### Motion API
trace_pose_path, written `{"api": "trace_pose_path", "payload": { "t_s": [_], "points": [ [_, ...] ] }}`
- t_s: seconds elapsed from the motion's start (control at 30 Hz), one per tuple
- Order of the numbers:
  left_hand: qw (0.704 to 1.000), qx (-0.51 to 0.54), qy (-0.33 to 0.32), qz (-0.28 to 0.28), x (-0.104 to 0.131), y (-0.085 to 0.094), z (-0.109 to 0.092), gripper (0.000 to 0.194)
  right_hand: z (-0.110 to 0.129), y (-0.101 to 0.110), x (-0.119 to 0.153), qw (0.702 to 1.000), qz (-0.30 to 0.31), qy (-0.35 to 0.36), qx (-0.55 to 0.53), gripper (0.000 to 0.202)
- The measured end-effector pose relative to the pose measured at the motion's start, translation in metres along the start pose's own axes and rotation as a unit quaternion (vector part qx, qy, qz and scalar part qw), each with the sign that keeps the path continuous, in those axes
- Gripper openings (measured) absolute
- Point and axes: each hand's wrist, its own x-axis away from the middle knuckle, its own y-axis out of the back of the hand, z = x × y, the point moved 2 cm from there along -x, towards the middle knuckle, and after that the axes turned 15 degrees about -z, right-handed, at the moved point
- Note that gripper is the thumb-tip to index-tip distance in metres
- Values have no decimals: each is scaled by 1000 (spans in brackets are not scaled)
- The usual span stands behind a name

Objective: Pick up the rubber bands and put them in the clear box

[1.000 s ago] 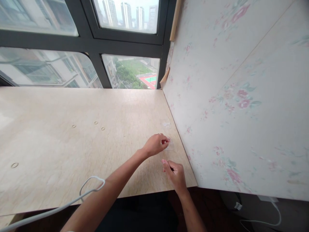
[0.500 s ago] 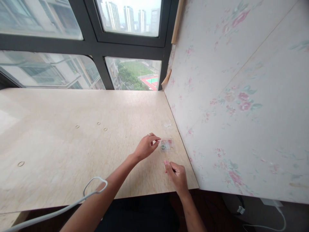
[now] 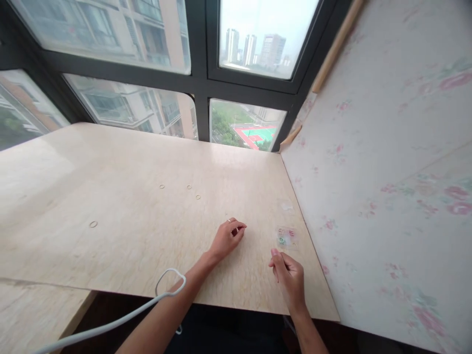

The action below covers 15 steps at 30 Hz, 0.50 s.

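My left hand (image 3: pixel 227 239) is over the pale tabletop, left of a small clear plastic box. Its thumb and forefinger are pinched together; anything between them is too small to make out. The box (image 3: pixel 288 237) has compartments with red and green ring-like bands inside. Just in front of the box, on my side, my right hand (image 3: pixel 290 273) is closed, thumb against the curled fingers, and what it may hold is hidden. A clear plastic piece (image 3: pixel 286 206), perhaps a lid, lies beyond the box.
Several thin rings lie on the tabletop to the left, one of them (image 3: pixel 93 224) apart from the others. A flowered wall (image 3: pixel 368 196) borders the right side, and dark-framed windows stand behind. A white cable (image 3: pixel 140 309) loops over my left forearm.
My left hand has drawn away from the box to the left, still pinched. My right hand stays closed near the box. The view has turned left.
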Motion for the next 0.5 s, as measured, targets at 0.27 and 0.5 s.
{"api": "trace_pose_path", "payload": {
  "t_s": [0.27,0.5],
  "points": [
    [995,91,27,-2,-2,7,-2,8,85,-148,-39,976,167,140,10,30],
    [986,125,105,-17,-2,6,11,19,91,-262,-83,868,259,279,318,27]
  ]
}}
